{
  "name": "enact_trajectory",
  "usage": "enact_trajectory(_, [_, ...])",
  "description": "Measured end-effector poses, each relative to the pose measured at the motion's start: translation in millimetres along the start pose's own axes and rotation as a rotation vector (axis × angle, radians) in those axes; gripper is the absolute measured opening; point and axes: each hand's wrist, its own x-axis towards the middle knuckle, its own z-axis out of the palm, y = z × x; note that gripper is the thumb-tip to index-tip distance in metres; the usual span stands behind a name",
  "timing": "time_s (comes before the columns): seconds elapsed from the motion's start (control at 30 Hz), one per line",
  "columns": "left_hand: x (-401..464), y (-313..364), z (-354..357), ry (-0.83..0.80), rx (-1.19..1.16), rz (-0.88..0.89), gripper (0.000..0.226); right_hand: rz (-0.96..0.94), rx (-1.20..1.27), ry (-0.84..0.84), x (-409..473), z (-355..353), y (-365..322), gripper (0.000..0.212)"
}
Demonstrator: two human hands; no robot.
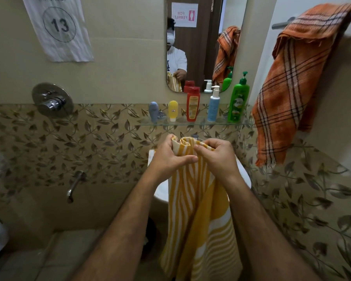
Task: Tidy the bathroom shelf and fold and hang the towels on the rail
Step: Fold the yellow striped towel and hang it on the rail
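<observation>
Below the glass shelf [197, 123], a person's left hand [171, 154] and right hand [215, 153] each pinch the top edge of a yellow striped towel [193, 209], fingers curled into the cloth, the rest hanging straight down. An orange plaid towel [292, 86] drapes over the rail [284, 24] right of the shelf (bottles stand in a row on it). Matching the corners squarely before folding looks key.

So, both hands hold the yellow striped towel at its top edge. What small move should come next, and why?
Probably draw the left hand and right hand apart along the edge, so the yellow striped towel opens flat for folding. It hangs bunched between them, and the orange checked towel already hangs on the rail.
</observation>
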Motion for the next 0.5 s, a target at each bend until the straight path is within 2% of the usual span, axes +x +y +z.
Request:
enact_trajectory(0.1, [4.8,-0.7,-1.4,-0.003,-0.005,0.004,0.060,-0.006,0.111,-0.115,2.6,-3.9,-5.7,0.013])
enact_trajectory(0.2, [8.2,-0.2,3.3,-0.042,-0.069,0.039,0.046,-0.017,0.154,-0.203,7.3,-6.9,-9.1,0.014])
enact_trajectory(0.27, [9.8,1.2,10.7,-0.072,-0.083,0.060,0.046,-0.004,0.201,-0.257,10.7,-8.2,-10.0,0.021])
enact_trajectory(0.43, [20.4,4.3,16.2,-0.103,-0.004,0.123,0.050,0.022,0.281,-0.387,20.5,-19.9,-9.8,0.028])
enact_trajectory(0.5, [22.2,6.8,20.6,-0.112,0.001,0.147,0.041,0.018,0.285,-0.406,24.5,-24.6,-5.8,0.027])
